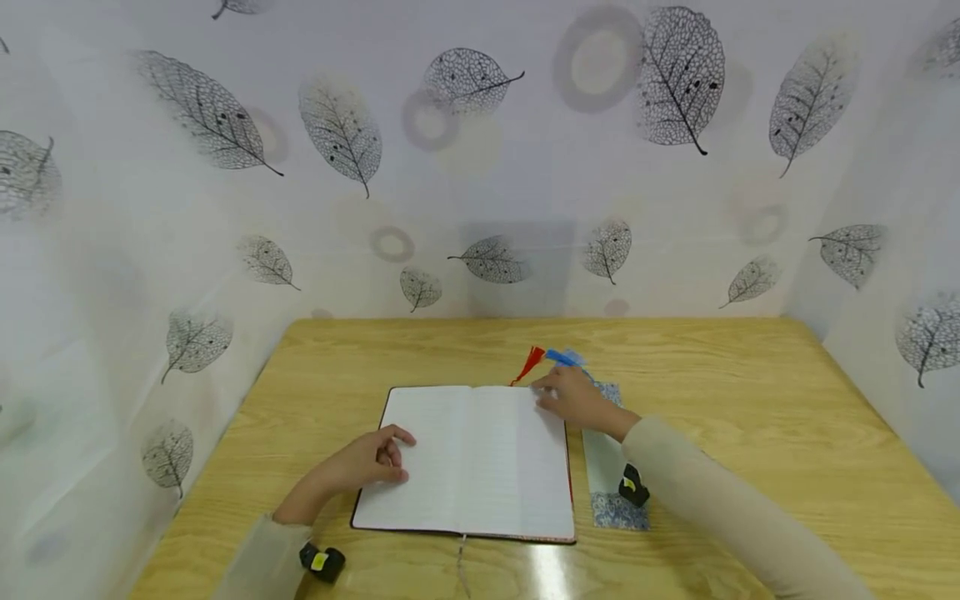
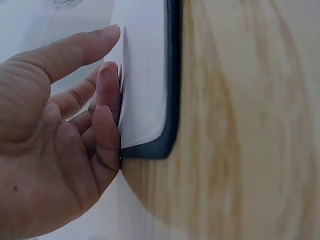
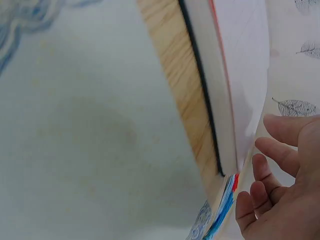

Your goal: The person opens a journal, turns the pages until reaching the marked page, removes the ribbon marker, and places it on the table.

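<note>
An open notebook [image 1: 438, 467] with lined white pages and a dark cover lies on the table. My left hand [image 1: 371, 457] rests at its left page, fingers loosely bent; in the left wrist view the fingertips [image 2: 104, 120] are right at the page edges. My right hand [image 1: 577, 398] is over the notebook's top right corner, its fingers slightly bent and nothing gripped between them. A red tassel [image 1: 529, 363] sticks out past the top edge. To the right lies a long pale bookmark [image 1: 602, 462] with blue floral ends, partly hidden under my right forearm. Near its top is a blue tassel [image 1: 561, 357].
The wooden table [image 1: 712, 375] stands against walls covered in leaf-print sheeting [image 1: 510, 183]. A thin ribbon [image 1: 462, 562] hangs from the notebook's bottom edge toward me. Each wrist bears a small black camera mount, left [image 1: 322, 562] and right [image 1: 633, 486].
</note>
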Motion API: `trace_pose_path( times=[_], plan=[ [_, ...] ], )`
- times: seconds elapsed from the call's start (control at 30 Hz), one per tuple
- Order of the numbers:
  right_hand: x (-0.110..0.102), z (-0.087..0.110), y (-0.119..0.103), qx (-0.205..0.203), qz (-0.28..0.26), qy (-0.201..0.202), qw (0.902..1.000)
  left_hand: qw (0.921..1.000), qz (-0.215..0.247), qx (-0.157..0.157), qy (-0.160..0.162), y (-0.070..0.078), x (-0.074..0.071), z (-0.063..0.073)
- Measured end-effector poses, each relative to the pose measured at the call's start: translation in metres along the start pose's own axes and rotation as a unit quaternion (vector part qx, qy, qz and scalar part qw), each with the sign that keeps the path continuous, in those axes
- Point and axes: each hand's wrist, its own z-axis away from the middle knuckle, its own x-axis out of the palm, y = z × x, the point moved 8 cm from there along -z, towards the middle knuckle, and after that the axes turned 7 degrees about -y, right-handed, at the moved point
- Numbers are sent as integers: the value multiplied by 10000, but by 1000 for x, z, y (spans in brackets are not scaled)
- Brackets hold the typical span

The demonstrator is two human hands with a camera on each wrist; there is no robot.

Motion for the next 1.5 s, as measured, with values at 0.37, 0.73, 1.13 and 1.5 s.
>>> trace_pose_path(
  times=[0.37, 0.73, 1.13, 1.5],
  plan=[
    [-1, 10, 13, 5, 292, 128, 9995, 9999, -131, 7, 30, -1, 2, 0],
    [-5, 13, 11, -40, 169, 177, 9997, 10000, 26, 79, 10, 1, 1, 2],
    [-12, 26, 6, -28, -1752, -281, 9841, 10000, -17, 4, 16, 0, 0, 2],
    [-6, 34, -4, -79, -2487, -799, 9653, 10000, 8, 12, -37, -1, 0, 2]
  ],
)
